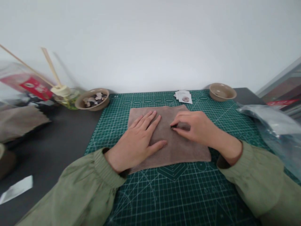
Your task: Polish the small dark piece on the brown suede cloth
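Observation:
A brownish-pink cloth [164, 153] lies flat on a green cutting mat [150, 194]. My left hand [138, 141] rests on the cloth's left half, palm down with the fingers spread. Over the right half, my right hand [195, 127] pinches a small dark piece [174, 126] between thumb and forefinger, touching or just above the fabric. Most of that piece is covered by the fingers, so its kind does not show.
Behind on the left stands a tan bowl [94, 106] of dark and pale pieces, beside a reed diffuser [63, 92]. Small printed cards [184, 97] lie at the mat's back edge. Another tan bowl [222, 92] is back right, near a clear plastic bag [270, 122].

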The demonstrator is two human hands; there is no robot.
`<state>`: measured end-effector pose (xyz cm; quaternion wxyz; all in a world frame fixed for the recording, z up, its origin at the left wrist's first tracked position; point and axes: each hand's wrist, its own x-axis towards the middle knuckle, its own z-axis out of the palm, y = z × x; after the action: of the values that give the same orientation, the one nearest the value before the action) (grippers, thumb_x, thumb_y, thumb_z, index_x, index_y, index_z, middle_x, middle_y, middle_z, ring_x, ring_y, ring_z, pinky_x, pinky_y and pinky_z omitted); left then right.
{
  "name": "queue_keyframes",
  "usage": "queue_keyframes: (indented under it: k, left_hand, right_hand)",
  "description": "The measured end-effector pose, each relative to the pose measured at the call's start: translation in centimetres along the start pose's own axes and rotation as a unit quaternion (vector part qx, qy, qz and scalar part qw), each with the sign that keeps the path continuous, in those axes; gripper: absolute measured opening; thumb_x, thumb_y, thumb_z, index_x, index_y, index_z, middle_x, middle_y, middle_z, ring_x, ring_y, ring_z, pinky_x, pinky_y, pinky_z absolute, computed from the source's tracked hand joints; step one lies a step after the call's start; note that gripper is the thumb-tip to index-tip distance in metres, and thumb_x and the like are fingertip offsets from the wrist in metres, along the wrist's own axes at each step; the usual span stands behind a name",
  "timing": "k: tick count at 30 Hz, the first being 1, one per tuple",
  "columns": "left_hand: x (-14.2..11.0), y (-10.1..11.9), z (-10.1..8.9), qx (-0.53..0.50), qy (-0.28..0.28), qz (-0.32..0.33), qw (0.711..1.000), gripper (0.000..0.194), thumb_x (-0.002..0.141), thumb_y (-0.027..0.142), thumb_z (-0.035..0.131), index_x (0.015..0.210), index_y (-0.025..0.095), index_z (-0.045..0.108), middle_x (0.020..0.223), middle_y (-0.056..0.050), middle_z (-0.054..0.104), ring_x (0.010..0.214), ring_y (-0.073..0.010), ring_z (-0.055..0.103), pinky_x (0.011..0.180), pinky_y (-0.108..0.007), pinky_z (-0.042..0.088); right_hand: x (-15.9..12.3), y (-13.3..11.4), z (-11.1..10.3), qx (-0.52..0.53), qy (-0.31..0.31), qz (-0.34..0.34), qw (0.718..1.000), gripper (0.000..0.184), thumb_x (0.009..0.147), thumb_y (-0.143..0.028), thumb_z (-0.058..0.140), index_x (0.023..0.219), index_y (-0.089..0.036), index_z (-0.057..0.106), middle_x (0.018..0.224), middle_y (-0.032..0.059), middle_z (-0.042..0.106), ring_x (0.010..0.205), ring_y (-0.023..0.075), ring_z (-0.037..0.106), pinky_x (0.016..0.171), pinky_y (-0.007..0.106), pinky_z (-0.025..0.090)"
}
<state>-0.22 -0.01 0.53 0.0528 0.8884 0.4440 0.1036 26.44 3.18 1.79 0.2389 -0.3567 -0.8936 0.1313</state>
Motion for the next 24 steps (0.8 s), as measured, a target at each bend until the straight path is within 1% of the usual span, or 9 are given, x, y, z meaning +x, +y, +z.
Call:
queue_keyframes:
  k: [4, 6, 7, 9, 12, 13, 16, 18, 24]
  left_hand:
    - [0.0, 0.1, -0.1, 0.007, -0.001, -0.006, 1.000, 0.088, 0.107, 0.072, 0.050, 0.173, 0.017, 0.034, 0.182, -0.015, 0.030, 0.170, -0.0333, 0.026, 0.138, -0.054, 0.025]
    - [0.0, 0.1, 0.0, 0.011, -0.004, -0.004, 1.000, 0.088, 0.107, 0.072, 0.049, 0.173, 0.016, 0.034, 0.182, -0.015, 0.029, 0.170, -0.0327, 0.025, 0.138, -0.054, 0.025]
    - [0.0, 0.1, 0.0, 0.013, -0.005, -0.003, 1.000, 0.088, 0.107, 0.072, 0.048, 0.173, 0.015, 0.035, 0.182, -0.015, 0.028, 0.170, -0.0324, 0.025, 0.139, -0.053, 0.025]
    - [0.0, 0.0, 0.0, 0.014, -0.005, 0.000, 1.000, 0.089, 0.107, 0.072, 0.048, 0.173, 0.014, 0.034, 0.182, -0.016, 0.028, 0.170, -0.0322, 0.025, 0.139, -0.053, 0.025]
    - [0.0, -0.1, 0.0, 0.008, 0.002, 0.002, 1.000, 0.089, 0.107, 0.071, 0.050, 0.174, 0.015, 0.033, 0.182, -0.016, 0.028, 0.170, -0.0331, 0.026, 0.139, -0.054, 0.025]
    - [0.0, -0.1, 0.1, 0.007, 0.002, 0.001, 1.000, 0.089, 0.106, 0.071, 0.051, 0.174, 0.016, 0.033, 0.182, -0.016, 0.029, 0.170, -0.0333, 0.026, 0.139, -0.054, 0.025]
    - [0.0, 0.0, 0.1, 0.010, -0.001, -0.002, 1.000, 0.089, 0.106, 0.072, 0.050, 0.173, 0.015, 0.034, 0.182, -0.016, 0.028, 0.170, -0.0329, 0.025, 0.139, -0.053, 0.025]
    - [0.0, 0.0, 0.1, 0.015, -0.002, -0.002, 1.000, 0.090, 0.107, 0.072, 0.049, 0.173, 0.014, 0.034, 0.182, -0.016, 0.027, 0.170, -0.0323, 0.025, 0.139, -0.052, 0.024]
    - [0.0, -0.1, 0.3, 0.020, 0.001, 0.002, 1.000, 0.091, 0.107, 0.072, 0.050, 0.174, 0.013, 0.033, 0.183, -0.016, 0.026, 0.170, -0.0313, 0.024, 0.139, -0.052, 0.024]
  right_hand:
    - [0.0, -0.5, 0.7, -0.017, -0.018, -0.025, 0.999, 0.027, 0.104, -0.018, 0.065, 0.122, -0.026, 0.082, 0.120, 0.0065, 0.075, 0.099, 0.0212, 0.073, 0.089, 0.036, 0.057]
    - [0.0, -0.5, 0.9, -0.022, -0.028, -0.032, 0.999, 0.031, 0.106, -0.018, 0.061, 0.129, -0.027, 0.079, 0.121, 0.0069, 0.074, 0.098, 0.0210, 0.072, 0.087, 0.036, 0.057]
    - [0.0, -0.4, 0.8, -0.021, -0.027, -0.030, 0.999, 0.031, 0.106, -0.019, 0.063, 0.132, -0.026, 0.077, 0.119, 0.0069, 0.074, 0.099, 0.0214, 0.072, 0.087, 0.036, 0.057]
    - [0.0, 0.0, 0.5, -0.016, -0.014, -0.020, 1.000, 0.027, 0.102, -0.019, 0.070, 0.128, -0.022, 0.076, 0.113, 0.0061, 0.077, 0.099, 0.0223, 0.073, 0.088, 0.036, 0.057]
    - [-0.2, 0.8, 0.3, -0.007, 0.016, -0.011, 1.000, 0.013, 0.100, -0.022, 0.076, 0.112, -0.021, 0.079, 0.108, 0.0047, 0.080, 0.100, 0.0228, 0.074, 0.091, 0.037, 0.057]
    - [-0.2, 0.9, 0.4, -0.009, 0.022, -0.016, 1.000, 0.012, 0.102, -0.022, 0.073, 0.112, -0.022, 0.080, 0.110, 0.0050, 0.080, 0.101, 0.0226, 0.074, 0.091, 0.037, 0.057]
    - [-0.2, 0.8, 0.9, -0.012, 0.023, -0.039, 0.999, 0.023, 0.106, -0.020, 0.065, 0.121, -0.025, 0.083, 0.117, 0.0062, 0.077, 0.102, 0.0215, 0.074, 0.090, 0.036, 0.057]
    - [0.0, 0.6, 1.2, -0.003, 0.024, -0.048, 0.999, 0.025, 0.106, -0.018, 0.064, 0.121, -0.026, 0.083, 0.117, 0.0059, 0.076, 0.099, 0.0205, 0.074, 0.089, 0.036, 0.057]
    - [0.4, 0.1, 1.0, 0.035, 0.035, -0.046, 0.998, 0.015, 0.098, -0.013, 0.074, 0.110, -0.018, 0.081, 0.106, 0.0050, 0.079, 0.094, 0.0199, 0.074, 0.087, 0.033, 0.058]
